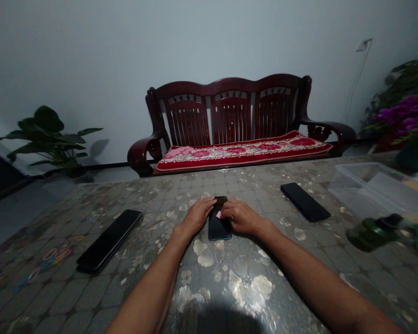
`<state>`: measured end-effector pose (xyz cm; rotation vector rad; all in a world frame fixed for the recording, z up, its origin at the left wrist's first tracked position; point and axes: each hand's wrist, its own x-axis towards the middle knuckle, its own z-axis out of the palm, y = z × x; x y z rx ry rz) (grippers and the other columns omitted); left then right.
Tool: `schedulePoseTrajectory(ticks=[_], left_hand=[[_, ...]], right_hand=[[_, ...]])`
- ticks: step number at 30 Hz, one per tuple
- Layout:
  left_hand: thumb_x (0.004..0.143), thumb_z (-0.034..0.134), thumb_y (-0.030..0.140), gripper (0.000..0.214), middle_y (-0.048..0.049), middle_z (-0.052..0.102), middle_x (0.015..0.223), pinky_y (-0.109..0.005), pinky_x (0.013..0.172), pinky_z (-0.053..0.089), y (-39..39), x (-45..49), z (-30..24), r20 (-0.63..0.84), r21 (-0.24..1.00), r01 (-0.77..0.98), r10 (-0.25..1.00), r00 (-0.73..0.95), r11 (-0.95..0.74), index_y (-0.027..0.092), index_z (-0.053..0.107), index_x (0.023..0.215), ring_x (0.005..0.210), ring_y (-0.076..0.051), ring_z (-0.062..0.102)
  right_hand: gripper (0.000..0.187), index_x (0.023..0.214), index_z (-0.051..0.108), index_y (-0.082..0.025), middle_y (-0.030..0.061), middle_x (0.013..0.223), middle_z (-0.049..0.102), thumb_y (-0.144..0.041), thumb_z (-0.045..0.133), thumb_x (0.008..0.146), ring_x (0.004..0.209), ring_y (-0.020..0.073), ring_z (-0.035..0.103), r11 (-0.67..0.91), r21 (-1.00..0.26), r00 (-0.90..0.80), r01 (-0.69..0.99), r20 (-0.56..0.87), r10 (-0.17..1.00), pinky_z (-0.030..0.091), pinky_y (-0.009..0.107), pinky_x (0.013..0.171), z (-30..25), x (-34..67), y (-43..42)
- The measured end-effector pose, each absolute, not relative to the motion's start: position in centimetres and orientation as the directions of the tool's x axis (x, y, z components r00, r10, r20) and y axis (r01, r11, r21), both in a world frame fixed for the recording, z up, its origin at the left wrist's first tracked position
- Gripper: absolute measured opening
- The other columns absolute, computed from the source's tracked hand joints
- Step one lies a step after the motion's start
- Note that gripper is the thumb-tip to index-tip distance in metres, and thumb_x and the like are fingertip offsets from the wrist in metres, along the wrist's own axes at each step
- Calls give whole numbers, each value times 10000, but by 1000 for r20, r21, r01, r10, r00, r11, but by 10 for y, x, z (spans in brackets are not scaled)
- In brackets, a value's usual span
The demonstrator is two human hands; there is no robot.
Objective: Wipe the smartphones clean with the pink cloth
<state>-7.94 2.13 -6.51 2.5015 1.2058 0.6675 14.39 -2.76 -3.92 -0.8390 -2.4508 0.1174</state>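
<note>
A dark smartphone [219, 230] lies flat on the patterned tabletop in front of me, its far end pointing away. My left hand [198, 216] holds its left edge, with the fingers reaching along the upper left corner. Over the right side of the screen, my right hand [243, 217] is closed, pinching a small pink piece [218, 215] that looks like cloth or paper and touches the screen. Most of that piece is hidden under the fingers.
Another black phone [109, 240] lies left, and a third phone [304, 201] lies right. Several coloured elastic bands [57, 255] are at far left. A green bottle [372, 233] and a clear plastic box [358, 185] stand right. Beyond the table is a wooden bench [230, 86].
</note>
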Motion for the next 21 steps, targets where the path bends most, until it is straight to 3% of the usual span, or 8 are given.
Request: schedulePoseTrajectory(ticks=[7, 15, 21], left_hand=[[980, 514, 211, 338, -60, 672, 1365, -416, 1147, 452, 23, -81, -64, 266, 441, 657, 788, 555, -612, 231, 708, 1257, 1286, -220, 613], [984, 499, 202, 340, -62, 677, 1357, -436, 1136, 465, 27, -83, -67, 291, 463, 621, 770, 568, -633, 223, 708, 1251, 1271, -225, 624], [971, 524, 217, 348, -79, 677, 1353, -442, 1132, 471, 27, -85, -67, 298, 476, 599, 760, 578, -643, 214, 705, 1268, 1274, -242, 624]], right_hand=[[253, 1055, 755, -151, 111, 971, 727, -45, 577, 910, 927, 225, 607, 710, -220, -574, 669, 453, 682, 470, 321, 819, -42, 138, -22], [231, 862, 761, -184, 76, 870, 708, -27, 594, 836, 879, 215, 603, 811, -211, -705, 546, 408, 580, 477, 310, 803, -34, 126, -36], [304, 1041, 756, -170, 106, 1057, 726, -5, 593, 844, 1032, 234, 601, 782, -236, -643, 576, 459, 613, 471, 336, 903, -40, 117, -30]])
